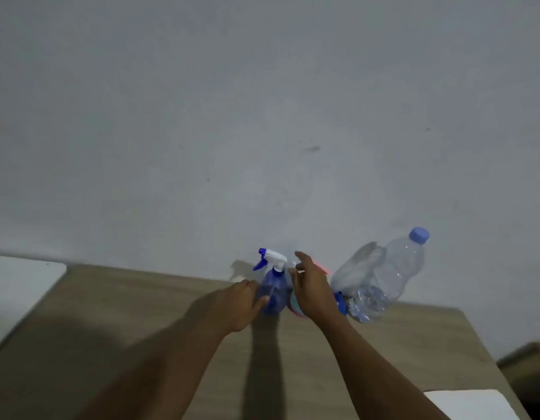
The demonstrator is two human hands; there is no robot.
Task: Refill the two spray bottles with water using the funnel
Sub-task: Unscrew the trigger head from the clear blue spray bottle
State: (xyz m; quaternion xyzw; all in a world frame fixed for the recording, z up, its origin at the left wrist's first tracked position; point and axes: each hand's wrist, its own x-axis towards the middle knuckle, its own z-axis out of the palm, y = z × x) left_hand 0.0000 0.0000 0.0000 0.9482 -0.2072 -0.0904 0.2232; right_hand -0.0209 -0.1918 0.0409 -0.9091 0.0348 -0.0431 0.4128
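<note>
Spray bottle, blue with a white and blue trigger head seated on its neck, stands upright on the wooden table near the far edge, close to the wall. With the head on, it looks unopened, so by my reading no refilling has begun. A second bottle seems to stand just behind the right hand: only a pale and pink sliver shows at the hand's lower edge and a pink patch past its knuckles, too hidden to name for sure. The funnel cannot be picked out with any confidence; a small blue piece at the foot of the water bottle could belong to it, or not. That water bottle, clear with a blue cap on, stands just right of the hand and appears to hold little water, though blur makes the level hard to judge. So everything appears left to do: heads off, funnel in, pour, twice over.

Both arms reach forward from the near edge. The left hand lies low beside the blue bottle's left flank, fingers loosely extended, tips touching or just short of the plastic; I cannot tell which. The right hand is raised on the bottle's other side, fingers spread and slightly curled, forefinger up near the trigger head, gripping nothing visible.
</note>
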